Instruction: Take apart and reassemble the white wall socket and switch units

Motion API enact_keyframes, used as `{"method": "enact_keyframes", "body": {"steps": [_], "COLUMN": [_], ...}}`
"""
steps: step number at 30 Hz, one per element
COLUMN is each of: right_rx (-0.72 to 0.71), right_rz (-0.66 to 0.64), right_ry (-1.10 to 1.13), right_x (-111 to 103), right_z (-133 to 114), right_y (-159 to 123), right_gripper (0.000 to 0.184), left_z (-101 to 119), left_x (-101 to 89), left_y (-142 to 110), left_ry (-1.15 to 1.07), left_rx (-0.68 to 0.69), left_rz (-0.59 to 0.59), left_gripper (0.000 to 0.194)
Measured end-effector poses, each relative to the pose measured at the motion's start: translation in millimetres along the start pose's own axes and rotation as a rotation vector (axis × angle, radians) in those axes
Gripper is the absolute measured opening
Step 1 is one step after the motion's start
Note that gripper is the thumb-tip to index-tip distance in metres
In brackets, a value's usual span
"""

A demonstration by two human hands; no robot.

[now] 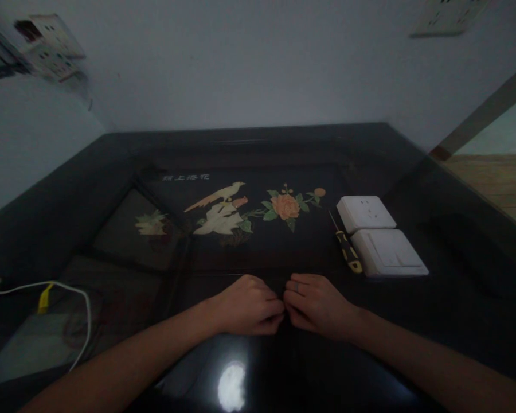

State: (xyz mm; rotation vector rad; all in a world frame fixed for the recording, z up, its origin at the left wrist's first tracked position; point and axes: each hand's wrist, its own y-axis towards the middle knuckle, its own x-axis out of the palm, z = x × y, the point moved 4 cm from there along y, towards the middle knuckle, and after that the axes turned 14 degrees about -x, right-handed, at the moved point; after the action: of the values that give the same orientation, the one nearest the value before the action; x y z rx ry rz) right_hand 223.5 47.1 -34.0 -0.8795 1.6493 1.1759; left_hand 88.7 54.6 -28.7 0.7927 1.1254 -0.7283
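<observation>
Both my hands rest as loose fists on the dark glossy tabletop (258,258), with their knuckles meeting or nearly so in the middle. My left hand (251,307) has its fingers curled in, and nothing shows in it. A ring sits on a finger of my right hand (316,304), which is closed too and holds nothing I can see. Beyond it, to the right, lies a yellow-and-black screwdriver (347,251) with its tip pointing away from me. Right beside the screwdriver are a white socket box (367,212) and, nearer me, a white switch box (391,252).
A bird-and-flower inlay (286,206) decorates the tabletop. At the left runs a white cable (86,304) with a yellow tag (45,298). Wall sockets (54,49) are at the upper left, and another wall socket (445,17) is at the upper right. A dark object (477,252) lies at the right.
</observation>
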Motion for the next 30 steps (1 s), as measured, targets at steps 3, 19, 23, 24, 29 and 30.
{"method": "enact_keyframes", "body": {"steps": [3,19,23,24,29,30], "right_rx": [0.003,0.004,0.001,-0.001,0.001,0.003], "right_rz": [0.006,0.018,0.021,0.021,0.019,0.018], "right_ry": [-0.001,-0.005,-0.003,-0.003,-0.003,-0.002], "right_x": [-1.2,-1.4,-1.7,-1.5,-0.3,-0.4], "right_z": [-0.6,-0.4,-0.2,-0.2,-0.5,-0.6], "right_y": [0.4,0.5,0.0,0.0,0.5,0.6], "right_gripper": [0.015,0.016,0.016,0.016,0.017,0.017], "left_z": [0.0,0.0,-0.8,-0.9,-0.7,-0.7], "left_x": [-0.2,-0.1,0.4,0.5,0.8,0.6], "left_y": [0.1,0.5,0.1,0.0,-0.6,-0.5], "left_ry": [0.004,-0.001,-0.001,-0.001,-0.01,-0.011], "left_rx": [-0.001,0.004,0.003,0.004,0.008,0.006], "left_rz": [-0.001,-0.013,-0.01,-0.01,-0.01,-0.009], "left_gripper": [0.017,0.02,0.02,0.02,0.019,0.019]}}
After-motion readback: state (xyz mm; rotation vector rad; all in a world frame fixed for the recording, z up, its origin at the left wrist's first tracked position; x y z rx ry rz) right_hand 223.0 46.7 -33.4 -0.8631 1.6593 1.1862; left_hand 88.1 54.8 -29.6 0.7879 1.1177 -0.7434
